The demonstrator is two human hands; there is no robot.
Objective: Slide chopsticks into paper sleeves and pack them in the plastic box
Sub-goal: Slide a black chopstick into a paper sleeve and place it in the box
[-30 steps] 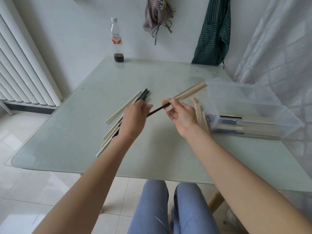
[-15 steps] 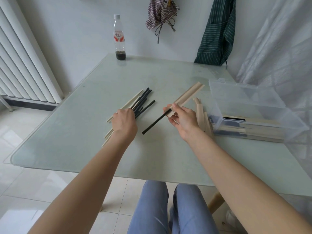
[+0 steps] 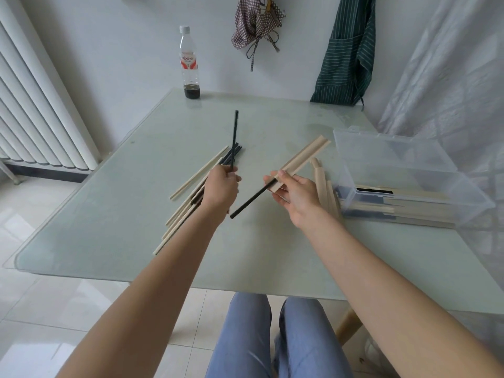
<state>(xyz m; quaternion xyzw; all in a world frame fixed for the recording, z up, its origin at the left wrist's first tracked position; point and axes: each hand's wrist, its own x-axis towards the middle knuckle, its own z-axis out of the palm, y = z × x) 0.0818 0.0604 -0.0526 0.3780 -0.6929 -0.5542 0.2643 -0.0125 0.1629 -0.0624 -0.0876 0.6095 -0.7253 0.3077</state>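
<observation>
My right hand (image 3: 296, 196) grips a beige paper sleeve (image 3: 302, 160) with one black chopstick (image 3: 249, 200) partly slid in, its free end pointing down-left. My left hand (image 3: 221, 188) pinches a second black chopstick (image 3: 234, 140) that stands nearly upright above the pile of loose black and pale chopsticks (image 3: 191, 197) on the glass table (image 3: 131, 214). Spare sleeves (image 3: 323, 186) lie beside the clear plastic box (image 3: 403, 170), which holds several sleeved pairs on its floor.
A plastic bottle (image 3: 189, 62) with dark liquid stands at the table's far edge. A radiator (image 3: 35, 110) lines the left wall. A checked cloth (image 3: 256, 23) and green striped apron (image 3: 346, 50) hang on the back wall. A curtain hangs to the right.
My left hand let go of the first chopstick, dropped to the pile, and has lifted a second black chopstick upright. My right hand keeps the sleeve with the first chopstick in it.
</observation>
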